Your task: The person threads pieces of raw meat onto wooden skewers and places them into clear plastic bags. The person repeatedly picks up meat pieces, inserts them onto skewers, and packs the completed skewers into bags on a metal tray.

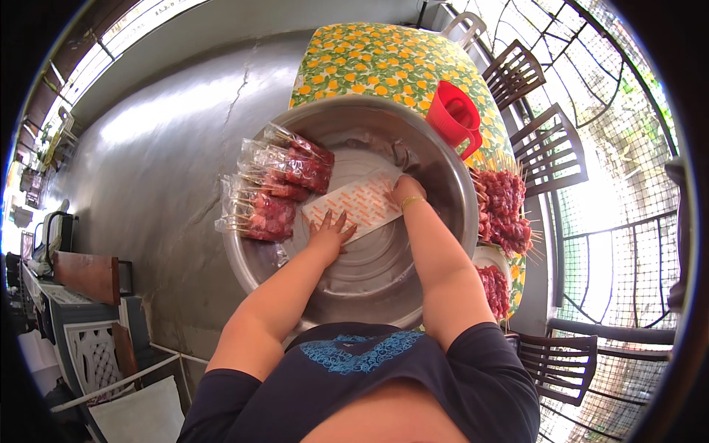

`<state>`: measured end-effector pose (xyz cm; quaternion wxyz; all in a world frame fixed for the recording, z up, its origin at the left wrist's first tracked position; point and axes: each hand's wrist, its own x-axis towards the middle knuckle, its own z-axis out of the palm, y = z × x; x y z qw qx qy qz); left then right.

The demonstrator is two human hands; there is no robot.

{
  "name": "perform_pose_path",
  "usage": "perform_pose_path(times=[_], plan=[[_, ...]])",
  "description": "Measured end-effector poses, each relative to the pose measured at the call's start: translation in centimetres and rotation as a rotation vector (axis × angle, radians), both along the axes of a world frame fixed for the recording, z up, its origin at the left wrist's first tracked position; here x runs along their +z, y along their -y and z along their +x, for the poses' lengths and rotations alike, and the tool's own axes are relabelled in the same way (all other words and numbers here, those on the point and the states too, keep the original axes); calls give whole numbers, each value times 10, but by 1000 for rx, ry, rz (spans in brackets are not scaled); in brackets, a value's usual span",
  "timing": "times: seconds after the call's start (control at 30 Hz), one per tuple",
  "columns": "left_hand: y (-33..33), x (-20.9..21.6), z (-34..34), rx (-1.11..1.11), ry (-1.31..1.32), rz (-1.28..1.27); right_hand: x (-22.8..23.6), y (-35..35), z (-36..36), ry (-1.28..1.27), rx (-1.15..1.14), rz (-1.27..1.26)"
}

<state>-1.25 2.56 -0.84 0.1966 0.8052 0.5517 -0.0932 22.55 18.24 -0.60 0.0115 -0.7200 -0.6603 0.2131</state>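
A flat white packet with an orange printed pattern (pixel 362 203), apparently plastic, lies across the bottom of a big metal basin (pixel 369 284). My left hand (pixel 329 238) rests on its left end with the fingers spread. At the other end, my right hand (pixel 406 192) has its fingers curled in on the packet's edge; the fingertips are partly hidden. Left of the packet, several clear bags of skewered raw meat (pixel 273 214) lie against the basin's left wall, their stick ends pointing out over the rim.
The basin stands on a table with a lemon-print tablecloth (pixel 362 63). A red pitcher (pixel 452 118) stands beyond its right rim. Unbagged meat skewers (pixel 506 210) are piled at the right, with more meat (pixel 493 292) on a plate nearer me. Dark chairs (pixel 550 148) line the right side.
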Motion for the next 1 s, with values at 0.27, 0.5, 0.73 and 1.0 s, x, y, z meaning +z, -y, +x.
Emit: perform_pose_path(times=[0.27,0.5,0.73,1.0], plan=[[3,0,0,-19,-16,18,4,0,24,-264,-113,-23],[6,0,1,153,54,117,23,9,15,-324,-129,-317],[5,-7,-1,91,-12,96,5,25,5,87,-63,-159],[7,-9,-4,97,16,84,51,24,37,-465,-288,301]])
